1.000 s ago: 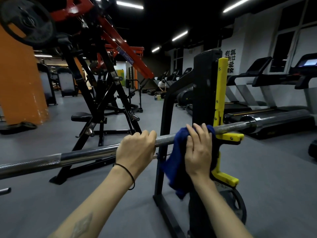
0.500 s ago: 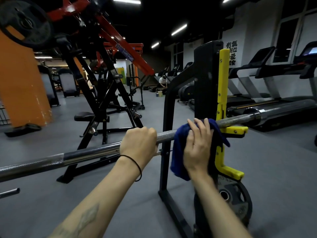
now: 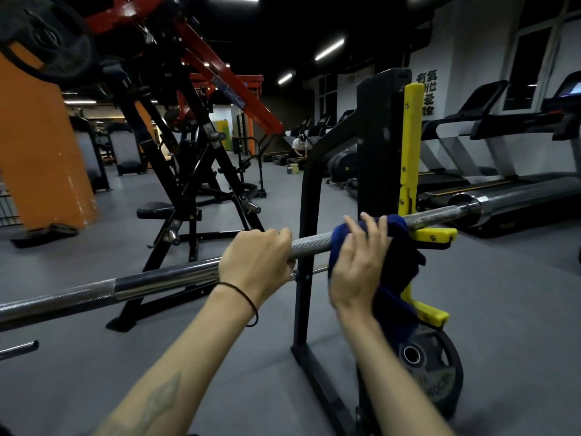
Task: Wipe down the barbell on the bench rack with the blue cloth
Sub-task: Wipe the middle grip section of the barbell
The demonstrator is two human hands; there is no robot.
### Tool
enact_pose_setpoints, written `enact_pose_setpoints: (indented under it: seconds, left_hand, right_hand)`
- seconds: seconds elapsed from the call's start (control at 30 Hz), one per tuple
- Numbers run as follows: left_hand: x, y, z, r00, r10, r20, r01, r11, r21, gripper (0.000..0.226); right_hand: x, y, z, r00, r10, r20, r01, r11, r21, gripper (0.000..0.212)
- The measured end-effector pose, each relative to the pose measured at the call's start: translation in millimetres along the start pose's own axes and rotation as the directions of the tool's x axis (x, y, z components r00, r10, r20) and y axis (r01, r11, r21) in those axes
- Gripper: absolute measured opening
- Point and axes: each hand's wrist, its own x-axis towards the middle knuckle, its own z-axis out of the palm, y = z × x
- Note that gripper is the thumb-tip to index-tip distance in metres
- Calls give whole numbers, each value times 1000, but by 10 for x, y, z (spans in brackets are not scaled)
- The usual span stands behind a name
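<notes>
A barbell lies across a bench rack in a gym, with a blue cloth draped over it beside the rack's yellow hook.

The right hand presses the cloth to the bar just left of the hook, fingers loosely spread rather than wrapped, much of the cloth hanging below. The left hand is clenched around the bare bar next to it, steadying it. With so light a hold, the cloth could probably slide off, or its hanging end could snag on the hook; fingers could also be pinched between bar and hook if the wipe runs further right. Compared with half a second ago, the right fingers have lifted and spread apart, the cloth bunches more over the bar, and the left grip is unchanged.
</notes>
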Motion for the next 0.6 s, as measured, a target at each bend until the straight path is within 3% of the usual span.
enact_pose_setpoints:
  seconds: [0.03, 0.1, 0.17, 0.23, 0.3, 0.4, 0.47, 0.53, 0.6]
  left_hand:
    - [-43, 19, 36, 997, 27, -69, -25, 999, 19, 25]
    - [-81, 24, 113, 981, 46, -187, -42, 999, 26, 21]
    - [-105, 14, 174, 976, 59, -209, -54, 998, 29, 18]
    - [-115, 12, 165, 980, 50, -194, -46, 999, 24, 20]
    - [-111, 12, 159, 982, 32, -188, -29, 999, 22, 25]
    - [-110, 16, 158, 983, 28, -182, -22, 999, 34, 30]
    - [-98, 22, 160, 982, 12, -191, -4, 999, 45, 31]
    - [-90, 35, 160, 982, 4, -189, 5, 999, 44, 30]
    - [-95, 34, 155, 982, 8, -187, -3, 1000, 28, 31]
  right_hand:
    - [-127, -190, 92, 1000, 4, 8, -4, 999, 38, 44]
    - [-376, -352, 153, 985, -148, 91, 141, 987, 79, 41]
    - [-302, -201, 15, 915, -361, 179, 360, 932, 39, 42]
    - [-80, 62, -154, 846, -468, 255, 487, 873, -13, 43]
    - [107, 256, -259, 892, -391, 227, 401, 916, 5, 44]
    - [91, 222, -124, 993, -112, 39, 110, 992, 58, 44]
    - [-31, -101, 94, 997, 67, -44, -62, 993, 104, 45]
    - [-212, -364, 202, 999, 31, -7, -30, 992, 119, 43]
    - [-291, -327, 84, 967, -227, 117, 218, 972, 83, 42]
